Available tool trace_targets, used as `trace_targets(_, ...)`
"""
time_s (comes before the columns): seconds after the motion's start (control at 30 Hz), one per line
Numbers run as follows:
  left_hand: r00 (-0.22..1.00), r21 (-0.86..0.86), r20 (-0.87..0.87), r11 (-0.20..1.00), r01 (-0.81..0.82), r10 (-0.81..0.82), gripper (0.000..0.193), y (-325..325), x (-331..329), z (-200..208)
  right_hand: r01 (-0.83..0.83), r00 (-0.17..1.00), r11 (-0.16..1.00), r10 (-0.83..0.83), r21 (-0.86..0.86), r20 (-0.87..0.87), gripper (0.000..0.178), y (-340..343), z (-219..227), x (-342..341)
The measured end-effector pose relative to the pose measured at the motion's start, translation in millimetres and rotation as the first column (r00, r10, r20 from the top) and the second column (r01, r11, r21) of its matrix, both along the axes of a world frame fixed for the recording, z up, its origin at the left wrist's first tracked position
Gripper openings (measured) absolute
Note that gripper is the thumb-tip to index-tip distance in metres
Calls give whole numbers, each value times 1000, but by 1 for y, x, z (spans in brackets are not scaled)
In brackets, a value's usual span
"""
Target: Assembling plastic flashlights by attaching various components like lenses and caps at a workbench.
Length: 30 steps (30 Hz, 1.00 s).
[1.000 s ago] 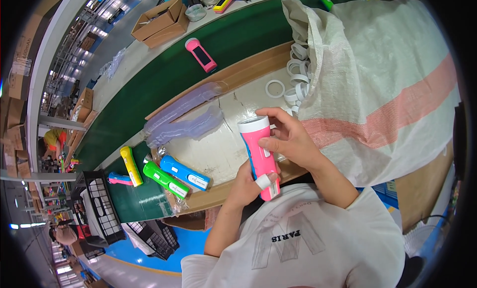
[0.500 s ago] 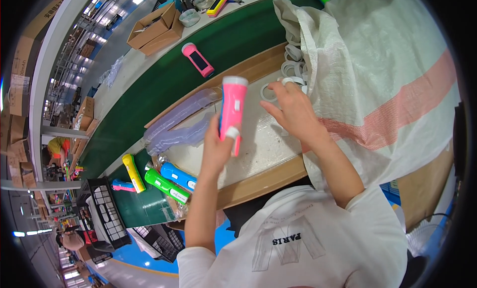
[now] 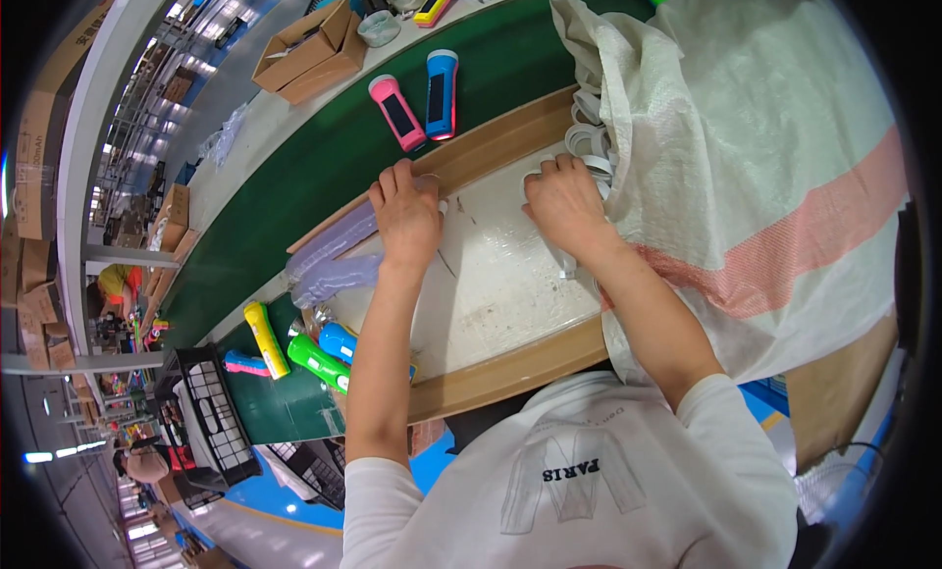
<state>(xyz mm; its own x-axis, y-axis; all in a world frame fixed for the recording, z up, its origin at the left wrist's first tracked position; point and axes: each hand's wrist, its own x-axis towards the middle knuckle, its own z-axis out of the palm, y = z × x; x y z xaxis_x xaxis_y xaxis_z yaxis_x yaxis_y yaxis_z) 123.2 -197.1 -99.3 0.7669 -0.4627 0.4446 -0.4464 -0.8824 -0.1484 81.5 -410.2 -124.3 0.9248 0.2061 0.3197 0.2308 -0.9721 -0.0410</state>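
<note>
My left hand [image 3: 407, 221] is at the far end of a row of stacked clear purplish discs [image 3: 339, 243], its fingers bent down over them. What the fingertips pinch is hidden. My right hand [image 3: 567, 204] has its fingers curled at a white ring [image 3: 528, 184], partly covered by the hand, beside the pile of white rings [image 3: 586, 139] at the sack's mouth. Beyond the hands, a blue flashlight [image 3: 442, 93] with a dark panel and pink edge lies on the green surface [image 3: 314, 142], beside a pink flashlight [image 3: 397, 113].
A shallow cardboard tray [image 3: 510, 368] lies under both hands. A large white woven sack [image 3: 746, 128] fills the right. Yellow [image 3: 264, 338], green [image 3: 316, 363] and blue [image 3: 338, 341] flashlights lie near left. An open carton [image 3: 312, 54] stands on the far ledge; a black crate [image 3: 211, 412] is at left.
My left hand has let go of the pink and blue flashlight, which now lies beside the pink one. That hand has moved to the clear discs; my right hand has lowered onto the ring.
</note>
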Motion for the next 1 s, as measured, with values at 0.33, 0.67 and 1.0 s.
trace_targets(0.33,883,-879,-357,428,-209,-303,9,4,-16,25,234,842,-222,534,947,-83,31,3,31,-9)
trace_targets(0.67,832,-921,-334,342,-187,-443,13,-46,-18,43,586,714,-676,691,447,110,37,7,19,-5)
trace_targets(1.0,826,-310,-549,887,-343,128,45,11,147,-39,539,829,-755,553,374,-79,41,10,24,1)
